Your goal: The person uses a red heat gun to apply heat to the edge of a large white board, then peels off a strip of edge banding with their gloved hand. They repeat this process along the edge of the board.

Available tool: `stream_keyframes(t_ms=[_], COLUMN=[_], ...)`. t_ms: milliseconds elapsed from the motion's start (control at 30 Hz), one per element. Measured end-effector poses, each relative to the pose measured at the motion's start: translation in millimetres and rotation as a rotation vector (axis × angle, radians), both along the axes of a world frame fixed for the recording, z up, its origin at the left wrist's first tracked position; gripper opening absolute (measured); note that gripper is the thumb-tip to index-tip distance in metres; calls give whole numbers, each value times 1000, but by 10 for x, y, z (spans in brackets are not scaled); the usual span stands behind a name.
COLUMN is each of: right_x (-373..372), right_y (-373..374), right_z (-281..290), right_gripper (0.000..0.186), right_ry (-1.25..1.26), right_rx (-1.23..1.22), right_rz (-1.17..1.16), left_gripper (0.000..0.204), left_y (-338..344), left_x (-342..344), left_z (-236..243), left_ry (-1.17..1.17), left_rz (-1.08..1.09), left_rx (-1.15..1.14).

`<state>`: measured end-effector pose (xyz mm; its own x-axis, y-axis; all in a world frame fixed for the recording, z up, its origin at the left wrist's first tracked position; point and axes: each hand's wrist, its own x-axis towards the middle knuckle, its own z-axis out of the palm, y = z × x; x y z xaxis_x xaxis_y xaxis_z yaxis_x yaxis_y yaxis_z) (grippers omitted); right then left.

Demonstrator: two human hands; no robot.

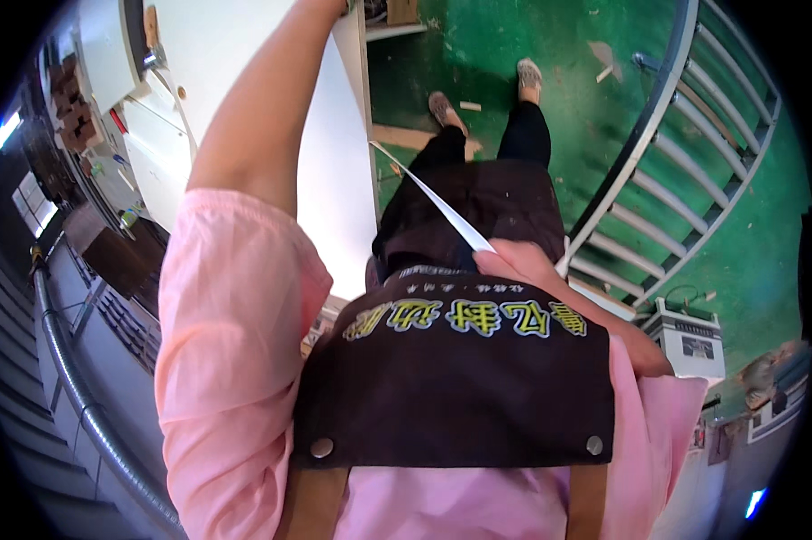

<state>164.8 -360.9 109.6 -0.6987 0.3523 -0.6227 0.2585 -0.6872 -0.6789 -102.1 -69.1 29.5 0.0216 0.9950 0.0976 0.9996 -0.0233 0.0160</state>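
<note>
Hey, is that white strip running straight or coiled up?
Straight: the strip runs in one line from the right hand toward the white board, with no coil visible.

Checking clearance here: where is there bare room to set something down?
White panel, between left arm and panel's right edge; green floor, below the scraps, between legs and roller rack. Crowded: far left, around brown blocks.
</note>
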Motion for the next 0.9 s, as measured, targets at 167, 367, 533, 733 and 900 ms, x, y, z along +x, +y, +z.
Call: stream_keyframes(t_ms=[167,367,533,733,900], right_x=[579,459,-353,-1338,-1433], right_y=[-173,473,752,155,125], right_z=[31,-514,-412,-717,-775], right_gripper=[27,36,59,32,33], right_ry=[-168,-545,-361,-418,-458], right_rx=[407,798,1149,1011,649], right_rz=[334,576,285,244,124], left_gripper=[73,82,86,89,91], left_y=[13,-520,-1307,-1883,-1998], left_x=[-35,-84,-11,-56,-15], left_z=[-49,108,151,261,276], left_ry=[22,41,-11,15,-7], left_rz=[34,61,-41,56,216], left_rx=[29,-46,-132,-214,-258])
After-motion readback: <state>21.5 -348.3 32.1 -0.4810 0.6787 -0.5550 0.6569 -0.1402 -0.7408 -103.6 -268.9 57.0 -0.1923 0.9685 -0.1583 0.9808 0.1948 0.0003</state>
